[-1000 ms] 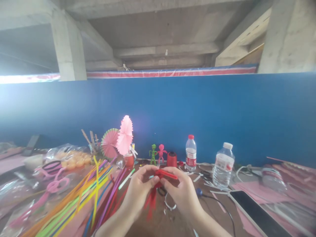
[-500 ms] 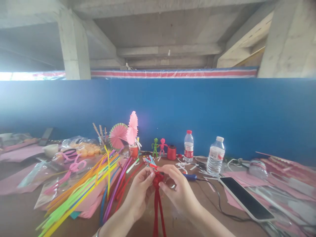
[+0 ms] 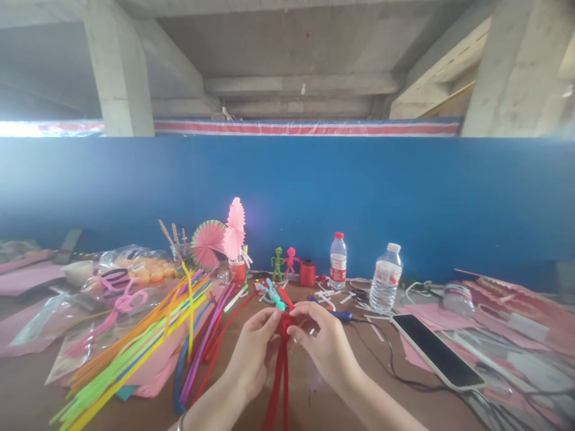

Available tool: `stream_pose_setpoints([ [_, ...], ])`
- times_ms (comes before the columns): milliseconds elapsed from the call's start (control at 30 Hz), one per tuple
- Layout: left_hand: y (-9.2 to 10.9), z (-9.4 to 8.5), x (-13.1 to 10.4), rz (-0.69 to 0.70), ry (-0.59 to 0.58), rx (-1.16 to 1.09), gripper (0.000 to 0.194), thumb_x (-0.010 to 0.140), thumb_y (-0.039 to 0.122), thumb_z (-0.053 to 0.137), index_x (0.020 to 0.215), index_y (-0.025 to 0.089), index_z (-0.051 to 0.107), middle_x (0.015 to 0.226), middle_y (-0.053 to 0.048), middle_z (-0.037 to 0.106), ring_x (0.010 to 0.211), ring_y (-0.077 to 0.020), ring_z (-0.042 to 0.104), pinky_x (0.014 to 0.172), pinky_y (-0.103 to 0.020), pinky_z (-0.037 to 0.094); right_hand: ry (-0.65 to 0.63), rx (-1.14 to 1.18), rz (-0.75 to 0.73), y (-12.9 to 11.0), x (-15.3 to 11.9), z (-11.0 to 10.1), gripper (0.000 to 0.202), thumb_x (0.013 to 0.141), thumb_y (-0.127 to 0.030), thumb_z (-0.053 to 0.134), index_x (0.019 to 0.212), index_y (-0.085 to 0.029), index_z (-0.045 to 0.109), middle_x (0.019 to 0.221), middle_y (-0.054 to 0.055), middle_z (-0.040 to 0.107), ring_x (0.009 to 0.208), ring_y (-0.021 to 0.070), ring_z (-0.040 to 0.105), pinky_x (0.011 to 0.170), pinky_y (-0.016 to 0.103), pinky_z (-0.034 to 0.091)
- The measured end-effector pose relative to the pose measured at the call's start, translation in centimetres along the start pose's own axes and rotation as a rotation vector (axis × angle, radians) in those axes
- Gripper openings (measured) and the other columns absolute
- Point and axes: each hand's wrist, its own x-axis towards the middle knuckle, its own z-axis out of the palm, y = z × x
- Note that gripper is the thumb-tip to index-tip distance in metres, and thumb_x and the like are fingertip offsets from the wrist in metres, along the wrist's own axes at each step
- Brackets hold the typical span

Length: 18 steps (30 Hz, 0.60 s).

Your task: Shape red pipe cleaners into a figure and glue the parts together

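Note:
Low in the centre, red pipe cleaners [image 3: 281, 365] hang down in long strands from a bunched red part between both hands. My left hand [image 3: 252, 347] pinches the bunch from the left with thumb and fingers. From the right, my right hand [image 3: 324, 341] grips the same bunch between thumb and curled fingers. A short red end sticks up above the fingertips. Just beyond them lies a light blue pipe-cleaner piece [image 3: 274, 294]. The fingers hide the middle of the red bunch.
Colourful pipe cleaners [image 3: 135, 347] spread over the left of the brown table. Behind stand green [image 3: 278, 264] and pink figures [image 3: 291, 262], a red spool [image 3: 307, 273] and two bottles [image 3: 338, 263]. A phone [image 3: 436, 350] and cables lie right.
The view has shifted slightly, so the background sits a little further left and higher. The red end above my fingers now points up more, and the light blue piece shows more fully.

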Motion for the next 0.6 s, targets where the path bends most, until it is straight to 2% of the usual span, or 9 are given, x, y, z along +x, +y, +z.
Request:
stream_pose_setpoints([
  [167, 0.7, 0.3, 0.4, 0.005, -0.022, 0.047, 0.024, 0.07, 0.013, 0.077, 0.093, 0.016, 0.068, 0.086, -0.004, 0.071, 0.075, -0.0132, 0.066, 0.075, -0.023, 0.052, 0.016, 0.034, 0.005, -0.4, 0.4, -0.6, 0.027, 0.073, -0.006, 0.059, 0.095, -0.022, 0.062, 0.102, 0.004, 0.061, 0.081, 0.0172, 0.062, 0.074, 0.03, 0.05],
  [300, 1.0, -0.1, 1.9, -0.041, -0.03, 0.097, 0.02, 0.077, 0.017, 0.071, 0.095, 0.018, 0.066, 0.084, -0.004, 0.07, 0.071, -0.014, 0.067, 0.071, -0.026, 0.053, 0.065, 0.284, 0.193, 0.0, 1.2, -1.1, 0.026, 0.077, -0.011, 0.054, 0.099, -0.025, 0.048, 0.096, 0.0, 0.059, 0.074, 0.0135, 0.061, 0.062, 0.025, 0.049],
  [400, 1.5, -0.1, 3.7, -0.038, -0.053, 0.164, 0.019, 0.077, 0.017, 0.07, 0.094, 0.019, 0.063, 0.087, -0.003, 0.068, 0.071, -0.0152, 0.067, 0.067, -0.027, 0.053, 0.087, 0.387, 0.325, 0.7, 3.0, -1.7, 0.025, 0.076, -0.015, 0.058, 0.096, -0.024, 0.046, 0.087, -0.003, 0.057, 0.065, 0.0109, 0.058, 0.056, 0.021, 0.045],
  [500, 2.2, 0.2, 5.9, 0.025, -0.079, 0.265, 0.017, 0.076, 0.017, 0.07, 0.092, 0.019, 0.063, 0.089, -0.003, 0.066, 0.077, -0.0172, 0.065, 0.069, -0.027, 0.052, 0.049, 0.43, 0.379, 1.4, 5.2, -2.3, 0.016, 0.078, -0.023, 0.058, 0.092, -0.02, 0.049, 0.071, -0.004, 0.055, 0.057, 0.0109, 0.056, 0.051, 0.021, 0.044],
  [600, 2.7, 0.1, 8.0, 0.135, -0.073, 0.381, 0.021, 0.073, 0.013, 0.073, 0.09, 0.02, 0.064, 0.095, -0.003, 0.065, 0.09, -0.0189, 0.062, 0.078, -0.027, 0.049, 0.021, 0.424, 0.38, 1.6, 6.8, -2.7, 0.019, 0.077, -0.023, 0.06, 0.094, -0.02, 0.051, 0.082, -0.001, 0.06, 0.064, 0.0127, 0.06, 0.052, 0.022, 0.045],
])
